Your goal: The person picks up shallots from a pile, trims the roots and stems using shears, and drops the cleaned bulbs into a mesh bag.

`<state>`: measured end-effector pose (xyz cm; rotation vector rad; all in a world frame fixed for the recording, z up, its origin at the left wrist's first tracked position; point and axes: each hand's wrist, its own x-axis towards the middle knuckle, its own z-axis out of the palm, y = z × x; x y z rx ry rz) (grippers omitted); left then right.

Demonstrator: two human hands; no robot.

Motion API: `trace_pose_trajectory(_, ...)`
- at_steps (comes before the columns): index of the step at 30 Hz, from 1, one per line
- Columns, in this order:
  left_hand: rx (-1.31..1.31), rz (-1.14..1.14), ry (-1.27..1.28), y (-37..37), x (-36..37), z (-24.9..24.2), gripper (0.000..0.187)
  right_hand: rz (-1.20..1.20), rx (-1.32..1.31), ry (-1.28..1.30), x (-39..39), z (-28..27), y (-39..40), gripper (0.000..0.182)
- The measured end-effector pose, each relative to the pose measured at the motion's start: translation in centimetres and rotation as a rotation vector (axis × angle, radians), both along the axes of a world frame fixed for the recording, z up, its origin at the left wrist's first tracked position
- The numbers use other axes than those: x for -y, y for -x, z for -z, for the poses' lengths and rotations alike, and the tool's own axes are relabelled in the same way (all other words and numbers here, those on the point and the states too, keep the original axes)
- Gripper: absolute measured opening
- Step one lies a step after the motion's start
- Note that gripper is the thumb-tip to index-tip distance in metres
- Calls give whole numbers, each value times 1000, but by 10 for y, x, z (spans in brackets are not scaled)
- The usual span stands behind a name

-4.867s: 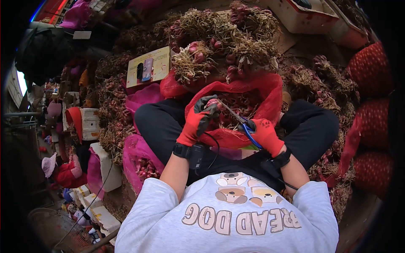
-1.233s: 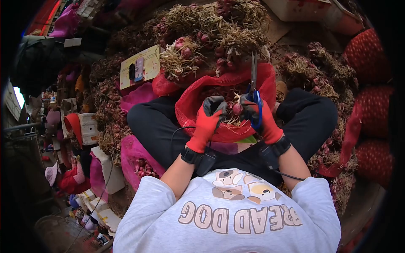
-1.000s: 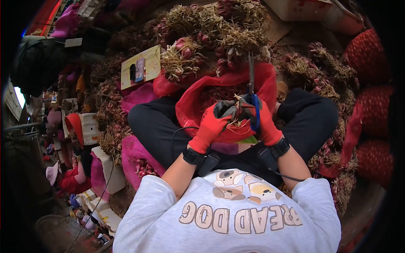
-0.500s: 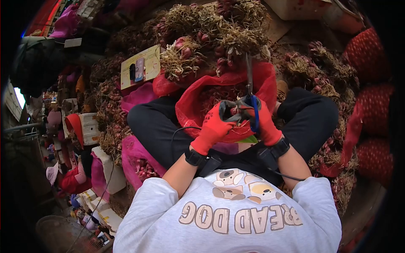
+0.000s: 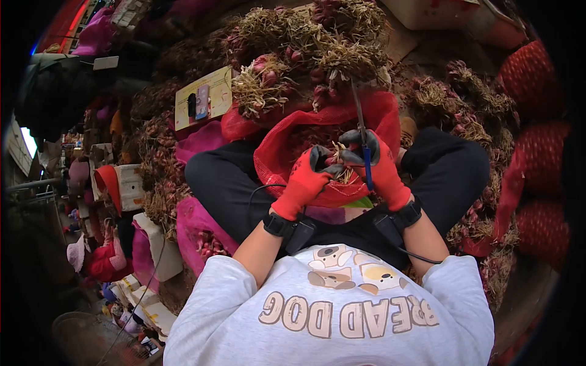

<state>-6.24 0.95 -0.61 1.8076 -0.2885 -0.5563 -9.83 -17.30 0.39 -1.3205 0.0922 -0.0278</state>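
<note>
My left hand [image 5: 302,181], in a red and dark grey work glove, is closed around a small bunch of shallots [image 5: 334,154] with dry stems. In my right hand [image 5: 386,177], gloved alike, is a pair of scissors [image 5: 359,113] with blue handles. Its long blades point away from me, and its fingers meet the bunch beside my left hand. Both hands are over the mouth of a red mesh bag [image 5: 278,146] between my crossed legs. Loose shallots [image 5: 305,137] lie inside the bag. How many shallots my left hand holds is hidden by the glove.
Heaped shallot bunches [image 5: 342,52] with dry tops lie ahead, with more bunches [image 5: 458,100] at right. A phone [image 5: 202,100] rests on a yellow board [image 5: 183,113]. Full red sacks [image 5: 540,161] stand far right. At left are a pink mesh bag [image 5: 198,229] and foam boxes [image 5: 129,186].
My hands have drawn slightly apart, and the scissors have tilted a little leftward at the tip. The shallots stay in my left hand.
</note>
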Motion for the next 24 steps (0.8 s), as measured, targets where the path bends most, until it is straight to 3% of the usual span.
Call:
trace_pose_trajectory(2,-5,20,-11,-1,0,3,30,-89,1,115,-3,-5,-1,34)
trace_pose_trajectory(4,46,40,-27,-2,2,-5,30,-84,-26,-41,-9,2,0,35)
trace_pose_trajectory(5,-16,35,5,-1,3,-11,32,-82,-38,-117,-10,4,0,35)
trace_pose_trajectory(7,-141,16,74,3,8,-33,34,-119,-113,-5,0,-1,-2,36)
trace_pose_trajectory(10,118,87,26,5,7,-15,38,-160,-123,39,7,6,-3,36)
trace_pose_trajectory(14,-33,44,146,8,6,0,50,-192,-98,71,11,1,-2,36)
trace_pose_trajectory(17,-141,-14,148,12,8,-19,59,-196,-1,126,11,-1,0,34)
trace_pose_trajectory(20,-144,39,199,7,2,-10,61,-143,-136,108,9,-6,0,32)
trace_pose_trajectory(23,-211,-29,348,6,2,0,55,-117,-366,-270,19,14,4,31)
trace_pose_trajectory(24,-272,-50,395,7,2,2,52,-65,-335,-241,16,20,4,31)
